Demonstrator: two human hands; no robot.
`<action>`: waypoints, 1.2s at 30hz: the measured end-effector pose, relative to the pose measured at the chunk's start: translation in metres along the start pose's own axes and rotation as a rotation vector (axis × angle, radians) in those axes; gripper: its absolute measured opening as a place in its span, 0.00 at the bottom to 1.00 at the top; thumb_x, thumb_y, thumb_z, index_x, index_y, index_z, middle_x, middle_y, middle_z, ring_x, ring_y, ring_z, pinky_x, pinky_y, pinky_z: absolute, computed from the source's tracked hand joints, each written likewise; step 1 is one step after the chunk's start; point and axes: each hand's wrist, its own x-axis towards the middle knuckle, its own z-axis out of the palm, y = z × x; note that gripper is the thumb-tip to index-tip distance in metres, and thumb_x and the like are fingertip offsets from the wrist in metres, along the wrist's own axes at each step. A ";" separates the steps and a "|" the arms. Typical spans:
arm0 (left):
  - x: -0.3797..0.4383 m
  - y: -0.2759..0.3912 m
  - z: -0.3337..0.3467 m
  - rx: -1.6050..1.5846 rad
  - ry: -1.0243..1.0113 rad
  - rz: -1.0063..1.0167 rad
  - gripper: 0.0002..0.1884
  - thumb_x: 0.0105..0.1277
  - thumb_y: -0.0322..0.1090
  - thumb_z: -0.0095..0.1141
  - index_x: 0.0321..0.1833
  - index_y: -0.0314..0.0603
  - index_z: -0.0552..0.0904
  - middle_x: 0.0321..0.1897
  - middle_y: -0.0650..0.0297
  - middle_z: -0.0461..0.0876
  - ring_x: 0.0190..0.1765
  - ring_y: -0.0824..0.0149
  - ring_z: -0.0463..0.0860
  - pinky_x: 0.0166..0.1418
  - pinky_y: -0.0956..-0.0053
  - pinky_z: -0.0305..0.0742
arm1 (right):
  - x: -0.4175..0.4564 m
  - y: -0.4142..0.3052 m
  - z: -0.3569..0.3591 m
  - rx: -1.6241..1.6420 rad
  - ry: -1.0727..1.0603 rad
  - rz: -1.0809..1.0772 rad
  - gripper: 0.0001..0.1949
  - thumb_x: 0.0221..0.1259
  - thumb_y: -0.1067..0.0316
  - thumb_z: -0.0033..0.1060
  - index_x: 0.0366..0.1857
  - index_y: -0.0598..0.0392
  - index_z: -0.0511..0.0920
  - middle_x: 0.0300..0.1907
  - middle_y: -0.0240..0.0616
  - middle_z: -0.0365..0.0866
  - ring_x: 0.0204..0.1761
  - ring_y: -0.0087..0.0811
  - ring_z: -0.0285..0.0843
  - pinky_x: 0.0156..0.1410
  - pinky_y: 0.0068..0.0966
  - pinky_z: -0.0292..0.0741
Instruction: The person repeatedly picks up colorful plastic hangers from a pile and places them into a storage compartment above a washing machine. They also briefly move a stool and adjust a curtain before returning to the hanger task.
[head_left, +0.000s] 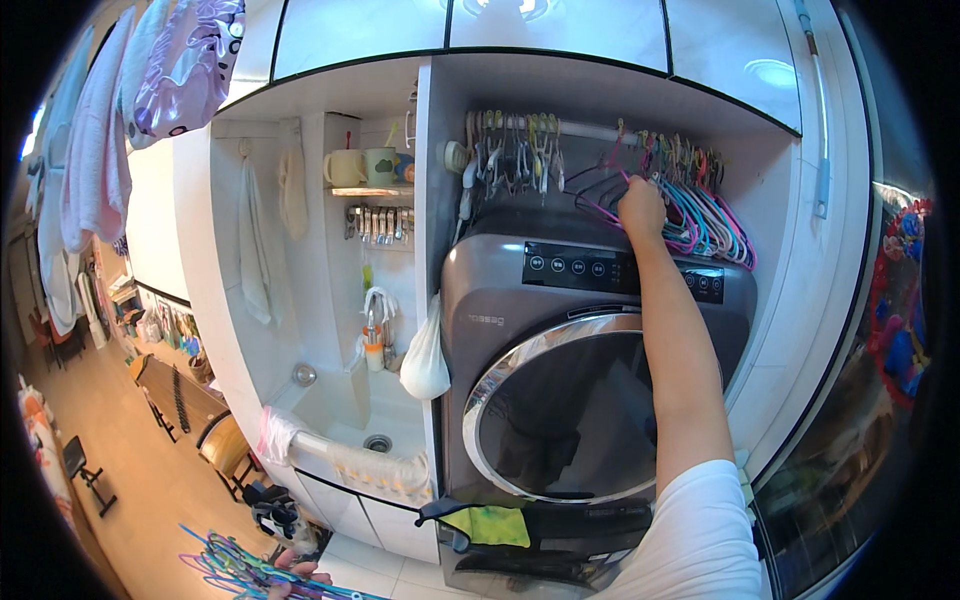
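Note:
Down at the lower left, my left hand (298, 576) holds a bundle of coloured clothes hangers (232, 564), mostly blue, teal and purple. My right arm stretches up across the front-loading dryer or washing machine (487, 285). Above its control panel, my right hand (643, 206) is closed around a pink hanger (604, 214) under the hanging rod (589, 130). Beside that hand, a dense row of blue, white and pink hangers (709, 217) hangs from the rod's right part. Clip hangers (517, 154) crowd the left part. My fingertips are partly hidden.
A white sink (397, 405) with a towel (382, 472) over its front edge stands left of the machine. A white bag (426, 367) hangs at the divider (424, 187). Laundry (97, 172) hangs at upper left. A yellow-green cloth (495, 525) hangs below the round door (562, 420).

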 end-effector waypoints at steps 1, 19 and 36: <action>-0.001 0.001 0.000 0.000 -0.005 -0.002 0.32 0.48 0.34 0.61 0.59 0.35 0.68 0.52 0.60 0.70 0.54 0.64 0.71 0.58 0.61 0.68 | -0.002 0.001 0.004 -0.021 -0.021 0.034 0.08 0.55 0.72 0.48 0.32 0.59 0.80 0.35 0.53 0.81 0.41 0.50 0.81 0.44 0.41 0.78; 0.021 -0.019 0.020 0.033 -0.129 -0.137 0.42 0.48 0.38 0.62 0.68 0.36 0.58 0.63 0.43 0.65 0.59 0.46 0.71 0.59 0.52 0.71 | -0.246 -0.090 -0.152 0.667 -0.430 -0.902 0.10 0.54 0.67 0.55 0.37 0.60 0.75 0.34 0.45 0.73 0.37 0.41 0.72 0.43 0.38 0.69; 0.041 -0.053 0.047 0.032 -0.211 -0.321 0.47 0.45 0.39 0.63 0.69 0.34 0.54 0.64 0.39 0.60 0.60 0.45 0.69 0.61 0.52 0.68 | -0.510 -0.103 -0.175 1.059 -1.408 -0.025 0.10 0.61 0.61 0.54 0.30 0.59 0.74 0.32 0.44 0.76 0.35 0.39 0.77 0.38 0.35 0.71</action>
